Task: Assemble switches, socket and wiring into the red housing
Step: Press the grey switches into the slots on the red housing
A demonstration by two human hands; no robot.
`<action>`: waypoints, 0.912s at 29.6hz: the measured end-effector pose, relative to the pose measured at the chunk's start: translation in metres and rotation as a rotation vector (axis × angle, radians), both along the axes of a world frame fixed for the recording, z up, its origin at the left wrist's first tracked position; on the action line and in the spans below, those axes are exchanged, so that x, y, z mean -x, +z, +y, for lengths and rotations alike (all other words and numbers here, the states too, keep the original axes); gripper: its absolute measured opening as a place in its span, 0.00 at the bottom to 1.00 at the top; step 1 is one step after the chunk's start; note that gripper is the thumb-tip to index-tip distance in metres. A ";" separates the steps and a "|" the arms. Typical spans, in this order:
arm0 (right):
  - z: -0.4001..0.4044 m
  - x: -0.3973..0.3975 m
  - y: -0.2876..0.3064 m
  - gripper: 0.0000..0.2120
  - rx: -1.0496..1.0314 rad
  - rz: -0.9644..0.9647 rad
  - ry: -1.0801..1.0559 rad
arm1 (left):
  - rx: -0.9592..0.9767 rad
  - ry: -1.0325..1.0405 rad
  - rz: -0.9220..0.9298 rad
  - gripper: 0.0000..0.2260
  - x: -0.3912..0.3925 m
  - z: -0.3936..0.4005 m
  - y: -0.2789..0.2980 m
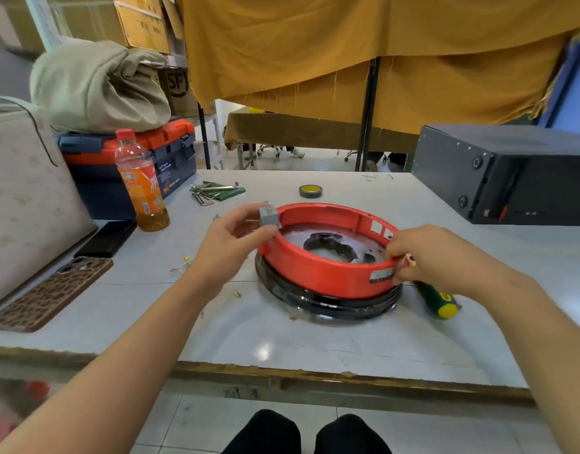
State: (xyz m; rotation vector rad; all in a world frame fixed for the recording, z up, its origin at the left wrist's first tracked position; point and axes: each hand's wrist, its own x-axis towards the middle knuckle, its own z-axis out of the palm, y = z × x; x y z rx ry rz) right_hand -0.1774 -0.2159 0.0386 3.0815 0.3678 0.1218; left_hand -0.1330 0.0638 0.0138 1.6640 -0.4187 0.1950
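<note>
On the bench's left edge we see two phones (pixel 49 291), then one orange bottle (pixel 143 188). Our left hand (pixel 229 244) pinches one grey switch (pixel 269 217) at the rim of the single red housing (pixel 328 273), mid-bench. Our right hand (pixel 423 257), fingers curled, grips the housing's right wall, beside one screwdriver (pixel 437 299).

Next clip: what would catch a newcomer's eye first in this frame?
The round red plastic housing at the table's centre, sitting on a black ring. The left hand pinches a small grey block-shaped part at its far-left rim, while the right hand grips its right wall. To the left stands a clear bottle with an orange label and red cap.
</note>
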 end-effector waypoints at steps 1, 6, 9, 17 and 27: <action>-0.002 0.001 0.001 0.10 0.017 -0.004 -0.003 | -0.004 0.011 0.006 0.11 -0.001 0.004 0.000; 0.011 0.004 -0.003 0.11 0.092 -0.046 0.028 | -0.071 0.065 0.005 0.09 -0.002 0.007 -0.006; 0.024 0.002 -0.008 0.11 0.075 -0.102 0.088 | -0.097 0.036 -0.022 0.11 -0.001 0.003 -0.008; 0.049 -0.010 -0.031 0.14 -0.309 -0.135 0.135 | -0.254 0.038 -0.127 0.17 0.010 -0.002 -0.013; 0.044 -0.024 -0.034 0.22 -0.453 -0.086 0.126 | -0.194 -0.126 0.048 0.19 0.019 -0.003 -0.026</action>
